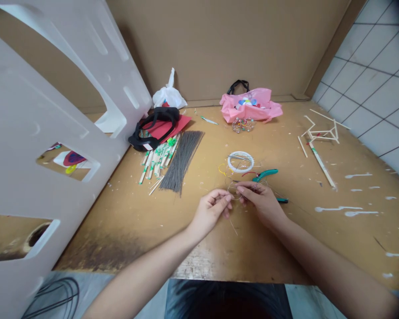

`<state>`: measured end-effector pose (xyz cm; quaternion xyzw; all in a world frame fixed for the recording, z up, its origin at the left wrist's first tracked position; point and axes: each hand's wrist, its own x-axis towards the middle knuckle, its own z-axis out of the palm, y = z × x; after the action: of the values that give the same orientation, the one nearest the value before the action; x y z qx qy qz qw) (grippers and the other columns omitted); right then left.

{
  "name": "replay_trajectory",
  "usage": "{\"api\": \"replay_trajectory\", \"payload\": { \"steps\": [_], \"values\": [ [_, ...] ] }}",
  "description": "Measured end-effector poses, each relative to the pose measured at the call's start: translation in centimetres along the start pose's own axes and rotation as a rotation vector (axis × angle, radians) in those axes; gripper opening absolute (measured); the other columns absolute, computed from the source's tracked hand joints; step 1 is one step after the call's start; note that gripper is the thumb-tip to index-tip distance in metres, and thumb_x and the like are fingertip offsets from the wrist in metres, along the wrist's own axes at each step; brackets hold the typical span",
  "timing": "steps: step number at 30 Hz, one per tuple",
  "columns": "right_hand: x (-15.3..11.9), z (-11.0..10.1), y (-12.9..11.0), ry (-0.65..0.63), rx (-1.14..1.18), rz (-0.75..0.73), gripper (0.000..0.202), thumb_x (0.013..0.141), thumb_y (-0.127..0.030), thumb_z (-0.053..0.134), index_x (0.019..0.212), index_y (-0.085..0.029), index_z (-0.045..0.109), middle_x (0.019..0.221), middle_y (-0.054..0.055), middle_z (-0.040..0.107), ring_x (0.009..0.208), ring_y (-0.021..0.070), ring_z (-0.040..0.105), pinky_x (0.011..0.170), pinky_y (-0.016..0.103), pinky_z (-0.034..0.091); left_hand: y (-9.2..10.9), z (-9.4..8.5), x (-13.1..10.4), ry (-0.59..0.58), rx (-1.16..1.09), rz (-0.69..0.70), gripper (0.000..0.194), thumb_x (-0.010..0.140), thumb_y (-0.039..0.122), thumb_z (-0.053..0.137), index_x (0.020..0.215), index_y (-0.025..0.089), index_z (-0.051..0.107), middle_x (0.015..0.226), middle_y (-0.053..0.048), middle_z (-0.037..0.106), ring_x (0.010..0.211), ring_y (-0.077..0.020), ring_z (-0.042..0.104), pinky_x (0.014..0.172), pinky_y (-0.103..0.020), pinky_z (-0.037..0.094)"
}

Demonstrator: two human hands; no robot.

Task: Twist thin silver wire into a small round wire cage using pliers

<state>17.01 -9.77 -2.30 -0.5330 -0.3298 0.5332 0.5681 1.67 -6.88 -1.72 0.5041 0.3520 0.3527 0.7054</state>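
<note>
Between my two hands is a thin wire (233, 197) bent into a loop, with one loose end sticking out below. My left hand (215, 203) pinches the left side of it between thumb and fingertips. On the other side, my right hand (257, 197) has its fingers closed on the same wire. Pliers with green handles (266, 175) lie on the table just beyond and partly under my right hand, which hides their middle. A white ring-shaped spool (240, 162) with thin pieces on it lies beyond my hands, near a yellow wire (223, 169).
Left lie a bundle of grey wires (182, 161), wrapped chopsticks (158, 157) and a black headset strap (154, 128) on red paper. At the back are a white bag (169, 95), a pink bag (252, 106) and a beaded wire piece (243, 125). A stick frame (322, 135) stands right.
</note>
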Motion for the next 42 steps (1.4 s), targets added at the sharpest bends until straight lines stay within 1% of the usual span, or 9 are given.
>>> {"api": "replay_trajectory", "payload": {
  "steps": [4, 10, 17, 22, 26, 29, 32, 36, 42],
  "values": [
    [-0.03, -0.14, -0.16, -0.033, 0.013, 0.01, 0.023, 0.067, -0.038, 0.07, 0.083, -0.021, 0.07, 0.072, 0.001, 0.064, 0.057, 0.0113, 0.053, 0.052, 0.027, 0.042, -0.09, -0.31, 0.25, -0.014, 0.025, -0.004, 0.028, 0.073, 0.04, 0.065, 0.078, 0.012, 0.062, 0.059, 0.002, 0.058, 0.045, -0.0061, 0.049, 0.05, -0.022, 0.04],
    [-0.13, -0.15, -0.45, -0.077, 0.061, 0.045, 0.024, 0.071, -0.039, 0.066, 0.084, -0.02, 0.07, 0.076, 0.002, 0.065, 0.058, 0.0124, 0.056, 0.051, 0.027, 0.042, 0.0, -0.48, 0.26, 0.055, 0.085, 0.011, 0.029, 0.071, 0.04, 0.067, 0.078, 0.012, 0.063, 0.058, 0.0, 0.06, 0.046, -0.0074, 0.05, 0.051, -0.022, 0.041],
    [0.02, -0.13, -0.18, -0.091, 0.104, 0.043, 0.022, 0.066, -0.035, 0.072, 0.084, -0.021, 0.071, 0.079, 0.001, 0.066, 0.063, 0.0119, 0.057, 0.056, 0.026, 0.044, -0.06, -0.55, 0.38, 0.023, 0.039, 0.024, 0.029, 0.075, 0.04, 0.063, 0.077, 0.012, 0.058, 0.062, 0.0, 0.061, 0.049, -0.0079, 0.053, 0.052, -0.022, 0.042],
    [0.15, -0.21, -0.44, -0.145, 0.247, 0.086, 0.023, 0.071, -0.039, 0.067, 0.084, -0.02, 0.072, 0.083, 0.004, 0.067, 0.065, 0.0123, 0.058, 0.055, 0.025, 0.044, -0.13, -0.64, 0.48, 0.003, 0.019, 0.007, 0.029, 0.076, 0.041, 0.061, 0.077, 0.012, 0.056, 0.063, -0.001, 0.061, 0.049, -0.0083, 0.054, 0.052, -0.022, 0.043],
    [0.23, -0.25, -0.52, -0.168, 0.276, 0.102, 0.024, 0.073, -0.039, 0.066, 0.084, -0.019, 0.072, 0.084, 0.005, 0.068, 0.065, 0.0125, 0.058, 0.056, 0.026, 0.044, -0.05, -0.7, 0.43, 0.006, 0.022, 0.023, 0.027, 0.077, 0.039, 0.06, 0.078, 0.012, 0.056, 0.063, 0.0, 0.061, 0.049, -0.0079, 0.054, 0.052, -0.022, 0.042],
    [0.22, -0.31, -0.43, -0.18, 0.272, 0.09, 0.023, 0.073, -0.038, 0.066, 0.084, -0.019, 0.072, 0.083, 0.005, 0.067, 0.065, 0.0124, 0.058, 0.056, 0.026, 0.044, -0.1, -0.68, 0.38, 0.013, 0.029, 0.039, 0.026, 0.078, 0.038, 0.06, 0.078, 0.012, 0.056, 0.063, 0.0, 0.06, 0.048, -0.0077, 0.053, 0.052, -0.022, 0.042],
    [0.09, -0.32, -0.33, -0.168, 0.231, 0.077, 0.021, 0.069, -0.034, 0.071, 0.085, -0.021, 0.072, 0.082, 0.002, 0.067, 0.064, 0.0113, 0.058, 0.056, 0.025, 0.044, -0.15, -0.55, 0.29, 0.029, 0.052, 0.067, 0.026, 0.078, 0.039, 0.06, 0.079, 0.013, 0.055, 0.063, 0.001, 0.06, 0.048, -0.0076, 0.053, 0.052, -0.022, 0.043],
    [-0.04, -0.29, -0.12, -0.146, 0.115, 0.048, 0.022, 0.063, -0.031, 0.075, 0.083, -0.022, 0.072, 0.07, -0.001, 0.066, 0.058, 0.01, 0.056, 0.057, 0.026, 0.044, -0.06, -0.38, 0.11, 0.043, 0.102, 0.113, 0.027, 0.078, 0.04, 0.06, 0.079, 0.014, 0.055, 0.065, 0.0, 0.061, 0.048, -0.0071, 0.054, 0.052, -0.021, 0.044],
    [0.0, -0.31, 0.01, -0.15, 0.022, 0.019, 0.018, 0.064, -0.034, 0.074, 0.075, -0.02, 0.07, 0.061, -0.002, 0.062, 0.054, 0.0095, 0.054, 0.058, 0.027, 0.044, -0.17, -0.4, -0.22, 0.077, 0.131, 0.127, 0.024, 0.078, 0.038, 0.06, 0.081, 0.015, 0.053, 0.067, 0.0, 0.063, 0.049, -0.0079, 0.057, 0.052, -0.021, 0.046]
  ]
}}
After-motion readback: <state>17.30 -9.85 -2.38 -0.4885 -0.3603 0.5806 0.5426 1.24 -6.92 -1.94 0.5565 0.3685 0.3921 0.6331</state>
